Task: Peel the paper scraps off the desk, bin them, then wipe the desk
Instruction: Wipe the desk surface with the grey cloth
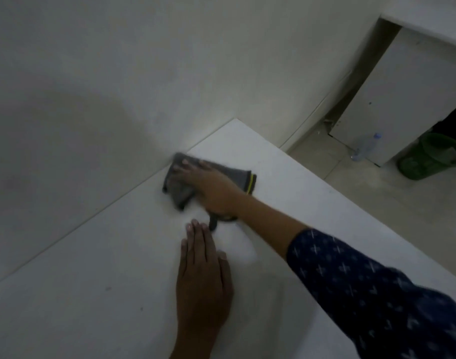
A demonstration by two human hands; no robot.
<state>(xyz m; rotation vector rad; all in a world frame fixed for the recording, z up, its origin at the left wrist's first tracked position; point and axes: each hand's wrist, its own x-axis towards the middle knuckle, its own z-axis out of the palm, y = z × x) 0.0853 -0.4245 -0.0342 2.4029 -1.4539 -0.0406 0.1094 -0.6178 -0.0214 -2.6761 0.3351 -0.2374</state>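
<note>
A grey cloth [181,189] with a yellow-striped edge lies on the white desk [97,294] close to the wall, near the desk's far corner. My right hand [208,185] presses flat on the cloth, fingers stretched toward the wall. My left hand [202,270] rests flat on the desk just in front of the cloth, fingers straight and together, holding nothing. A dark loop of the cloth sticks out between the two hands. No paper scraps show on the desk.
A green bin [429,156] stands on the tiled floor at the right, next to a clear plastic bottle [367,146] and a white cabinet [408,94]. The wall [118,73] runs along the desk's far edge. A few small dark specks mark the desk at the left.
</note>
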